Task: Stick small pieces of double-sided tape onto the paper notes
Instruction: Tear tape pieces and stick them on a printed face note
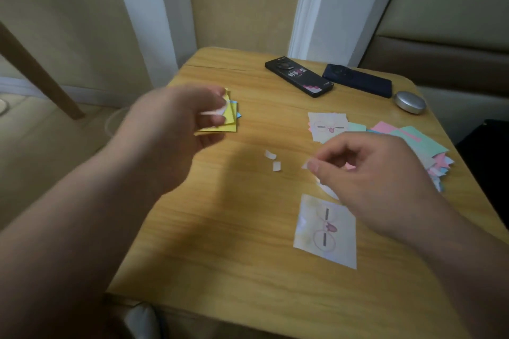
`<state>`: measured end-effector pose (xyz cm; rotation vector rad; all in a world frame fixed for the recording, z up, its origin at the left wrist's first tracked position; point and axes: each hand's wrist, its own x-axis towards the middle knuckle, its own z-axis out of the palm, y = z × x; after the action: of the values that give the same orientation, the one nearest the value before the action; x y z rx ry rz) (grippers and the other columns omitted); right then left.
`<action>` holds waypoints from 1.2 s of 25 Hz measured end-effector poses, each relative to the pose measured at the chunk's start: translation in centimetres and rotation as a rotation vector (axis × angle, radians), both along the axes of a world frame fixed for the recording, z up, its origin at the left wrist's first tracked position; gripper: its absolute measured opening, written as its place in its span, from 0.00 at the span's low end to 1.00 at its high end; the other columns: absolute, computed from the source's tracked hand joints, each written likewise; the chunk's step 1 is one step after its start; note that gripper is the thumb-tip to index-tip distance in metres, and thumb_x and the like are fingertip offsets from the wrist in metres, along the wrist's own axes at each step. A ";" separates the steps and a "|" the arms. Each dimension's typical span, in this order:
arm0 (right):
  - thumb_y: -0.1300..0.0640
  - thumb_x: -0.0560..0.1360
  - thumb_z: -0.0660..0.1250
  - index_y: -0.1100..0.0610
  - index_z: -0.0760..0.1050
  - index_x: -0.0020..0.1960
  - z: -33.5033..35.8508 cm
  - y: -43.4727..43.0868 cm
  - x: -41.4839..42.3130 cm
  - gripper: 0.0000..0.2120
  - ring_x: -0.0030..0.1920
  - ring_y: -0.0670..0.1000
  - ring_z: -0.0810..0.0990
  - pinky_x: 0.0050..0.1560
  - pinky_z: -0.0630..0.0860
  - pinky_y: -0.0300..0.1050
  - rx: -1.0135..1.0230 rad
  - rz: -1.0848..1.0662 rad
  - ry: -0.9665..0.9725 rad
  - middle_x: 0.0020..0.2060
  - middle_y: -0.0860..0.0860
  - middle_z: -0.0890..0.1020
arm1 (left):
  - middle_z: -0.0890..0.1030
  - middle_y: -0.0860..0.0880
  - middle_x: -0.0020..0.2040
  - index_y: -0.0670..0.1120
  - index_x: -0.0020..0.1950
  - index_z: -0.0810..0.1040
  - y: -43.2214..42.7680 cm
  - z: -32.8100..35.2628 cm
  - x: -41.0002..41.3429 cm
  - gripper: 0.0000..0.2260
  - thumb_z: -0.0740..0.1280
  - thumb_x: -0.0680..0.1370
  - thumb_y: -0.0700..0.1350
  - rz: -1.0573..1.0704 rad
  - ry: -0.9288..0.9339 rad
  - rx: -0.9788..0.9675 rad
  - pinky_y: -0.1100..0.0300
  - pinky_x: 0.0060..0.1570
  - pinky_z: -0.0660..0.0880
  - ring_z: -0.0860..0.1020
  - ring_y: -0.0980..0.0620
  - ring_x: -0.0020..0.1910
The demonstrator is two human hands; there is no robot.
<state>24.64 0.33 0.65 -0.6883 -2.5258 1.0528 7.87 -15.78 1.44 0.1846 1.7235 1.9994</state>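
Observation:
My left hand hovers over a small stack of yellow and blue notes at the table's left, fingers pinched on a white strip of tape. My right hand pinches a tiny white tape piece between thumb and forefinger. A printed white note with a cartoon face lies just below that hand. Two loose white tape bits lie on the wood between my hands. A second printed note lies further back.
A heap of pink, teal and blue notes spreads at the right edge of the wooden table. Two dark phones and a silver oval case lie at the back. A chair leg stands off to the left.

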 end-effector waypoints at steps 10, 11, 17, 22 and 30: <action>0.59 0.73 0.74 0.49 0.83 0.46 -1.3 0.8 -7.0 0.05 0.37 0.42 0.80 0.36 0.75 0.35 0.080 0.075 -0.243 0.37 0.44 0.82 | 0.80 0.48 0.41 0.45 0.47 0.82 -0.2 -0.8 1.4 0.06 0.70 0.76 0.35 -0.371 -0.122 -0.129 0.57 0.41 0.77 0.79 0.52 0.37; 0.61 0.74 0.72 0.48 0.83 0.49 -1.4 0.9 -7.0 0.08 0.38 0.43 0.80 0.38 0.76 0.36 0.070 0.085 -0.240 0.39 0.44 0.83 | 0.80 0.47 0.41 0.44 0.47 0.82 -0.1 -0.7 1.5 0.06 0.70 0.76 0.34 -0.373 -0.121 -0.118 0.56 0.41 0.77 0.79 0.52 0.37; 0.52 0.73 0.75 0.49 0.78 0.39 0.5 0.3 -5.0 0.07 0.35 0.43 0.77 0.32 0.70 0.37 0.295 -0.045 -0.150 0.35 0.44 0.79 | 0.83 0.48 0.45 0.44 0.52 0.81 0.3 -0.6 3.0 0.05 0.73 0.76 0.39 -0.367 0.233 -0.415 0.52 0.43 0.83 0.86 0.50 0.36; 0.33 0.65 0.73 0.45 0.78 0.47 2.7 -1.0 2.6 0.19 0.42 0.42 0.79 0.44 0.80 0.44 0.334 0.017 -0.672 0.41 0.41 0.80 | 0.83 0.59 0.42 0.55 0.51 0.80 0.2 -0.9 4.0 0.06 0.74 0.75 0.49 -0.399 0.523 -0.639 0.66 0.31 0.74 0.82 0.65 0.33; 0.36 0.62 0.76 0.42 0.71 0.59 0.4 -0.2 4.8 0.29 0.47 0.43 0.76 0.48 0.79 0.45 0.143 0.060 -0.648 0.49 0.40 0.75 | 0.81 0.60 0.42 0.57 0.46 0.80 1.5 -3.4 9.0 0.07 0.75 0.73 0.47 -0.381 0.728 -0.518 0.72 0.36 0.73 0.79 0.65 0.40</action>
<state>29.45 0.15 1.02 -1.0515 -3.1397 0.7312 16.83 -14.23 -1.99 1.0669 2.3431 1.2148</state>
